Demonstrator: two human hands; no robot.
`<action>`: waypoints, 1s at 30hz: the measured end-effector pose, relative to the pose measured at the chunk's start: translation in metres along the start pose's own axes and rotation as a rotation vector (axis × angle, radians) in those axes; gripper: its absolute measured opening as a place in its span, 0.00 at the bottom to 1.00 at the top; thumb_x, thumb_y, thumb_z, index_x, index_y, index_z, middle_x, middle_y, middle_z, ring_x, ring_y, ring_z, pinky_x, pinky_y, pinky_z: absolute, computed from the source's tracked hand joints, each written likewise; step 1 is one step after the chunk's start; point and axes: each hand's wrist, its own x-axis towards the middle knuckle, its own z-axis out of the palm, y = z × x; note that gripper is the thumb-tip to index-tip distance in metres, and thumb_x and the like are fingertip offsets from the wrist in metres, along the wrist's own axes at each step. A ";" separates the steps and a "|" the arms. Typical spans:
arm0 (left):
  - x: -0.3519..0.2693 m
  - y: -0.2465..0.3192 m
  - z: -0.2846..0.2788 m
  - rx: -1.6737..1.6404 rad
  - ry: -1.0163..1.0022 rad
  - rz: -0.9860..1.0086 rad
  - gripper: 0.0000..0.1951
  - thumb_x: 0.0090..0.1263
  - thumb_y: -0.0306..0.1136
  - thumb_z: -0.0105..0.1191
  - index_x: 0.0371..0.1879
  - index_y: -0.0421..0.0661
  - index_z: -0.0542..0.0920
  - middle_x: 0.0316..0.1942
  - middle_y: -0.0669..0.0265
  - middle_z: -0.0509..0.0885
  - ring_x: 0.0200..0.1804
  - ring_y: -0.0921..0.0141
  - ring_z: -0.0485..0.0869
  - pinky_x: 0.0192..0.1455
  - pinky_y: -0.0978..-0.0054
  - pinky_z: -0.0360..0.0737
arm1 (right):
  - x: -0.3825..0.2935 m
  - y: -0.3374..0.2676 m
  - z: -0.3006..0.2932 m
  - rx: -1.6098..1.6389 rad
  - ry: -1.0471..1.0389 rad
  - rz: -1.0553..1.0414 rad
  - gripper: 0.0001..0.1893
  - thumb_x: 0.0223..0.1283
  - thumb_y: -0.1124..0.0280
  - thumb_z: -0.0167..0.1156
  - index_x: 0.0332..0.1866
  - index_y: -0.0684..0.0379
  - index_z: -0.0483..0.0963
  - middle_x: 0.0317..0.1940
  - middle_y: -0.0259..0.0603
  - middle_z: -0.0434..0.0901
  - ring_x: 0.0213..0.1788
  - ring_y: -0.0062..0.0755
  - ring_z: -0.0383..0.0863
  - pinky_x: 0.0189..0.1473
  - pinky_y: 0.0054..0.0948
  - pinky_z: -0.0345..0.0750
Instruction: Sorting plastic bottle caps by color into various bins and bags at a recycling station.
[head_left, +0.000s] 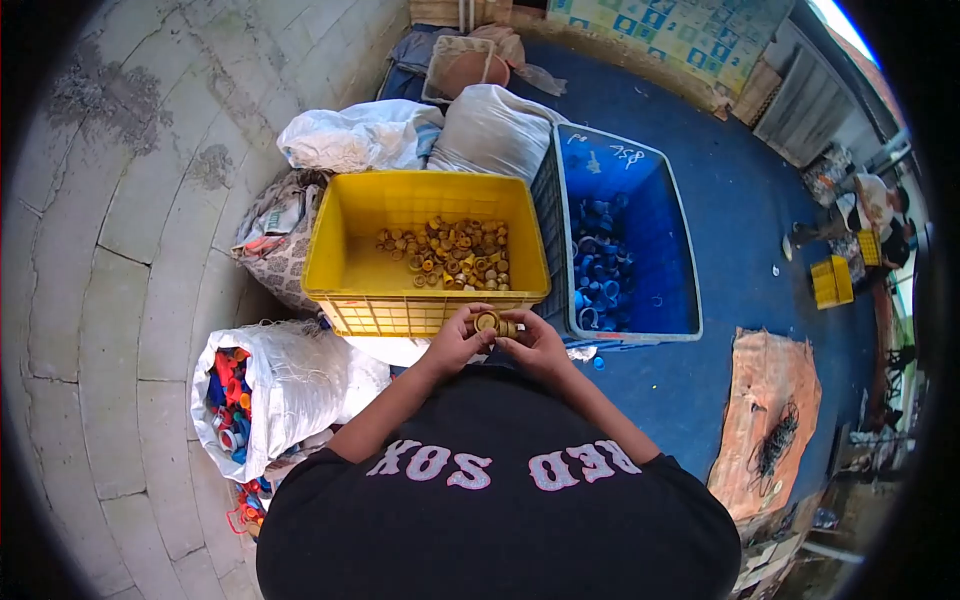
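Close to my body, at the front rim of a yellow plastic crate (390, 295), my two hands meet around a few yellowish-brown plastic caps. My left hand (455, 341) grips a round cap (487, 321) between thumb and fingers, its hollow side facing up. Right beside it, my right hand (538, 343) holds more small caps (510, 329), partly hidden by the fingers. Inside the crate, a loose pile of yellow and brown caps (457, 251) lies toward the right side. A blue plastic crate (637, 225) adjoins it on the right, holding blue caps (600, 277).
At the left, an open white woven sack (292, 375) spills mixed coloured caps (231, 390). Full sacks (491, 131) stand behind the crates, against a block wall (180, 187). An orange-brown sheet (757, 420) with tangled cord lies right. Far right, people (874, 202) are near small yellow crates (831, 282).
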 end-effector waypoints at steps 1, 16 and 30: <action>0.001 0.001 0.000 0.003 0.000 -0.010 0.25 0.70 0.33 0.60 0.63 0.45 0.65 0.45 0.67 0.79 0.42 0.77 0.80 0.43 0.79 0.79 | 0.007 0.000 -0.003 0.019 -0.014 0.041 0.24 0.63 0.77 0.62 0.63 0.64 0.65 0.53 0.43 0.77 0.52 0.28 0.81 0.52 0.25 0.80; 0.131 0.096 -0.063 0.246 0.278 0.243 0.29 0.71 0.32 0.59 0.68 0.38 0.65 0.47 0.63 0.83 0.44 0.76 0.81 0.45 0.78 0.81 | 0.209 -0.072 -0.031 -0.407 0.003 -0.232 0.20 0.60 0.72 0.64 0.57 0.63 0.74 0.48 0.43 0.81 0.51 0.29 0.80 0.53 0.26 0.78; 0.159 0.110 -0.057 0.344 0.486 0.329 0.32 0.74 0.32 0.52 0.73 0.36 0.55 0.67 0.47 0.68 0.67 0.63 0.71 0.66 0.71 0.71 | 0.218 -0.110 -0.041 -0.293 -0.044 -0.189 0.28 0.62 0.76 0.53 0.70 0.56 0.66 0.66 0.47 0.70 0.61 0.37 0.77 0.60 0.29 0.75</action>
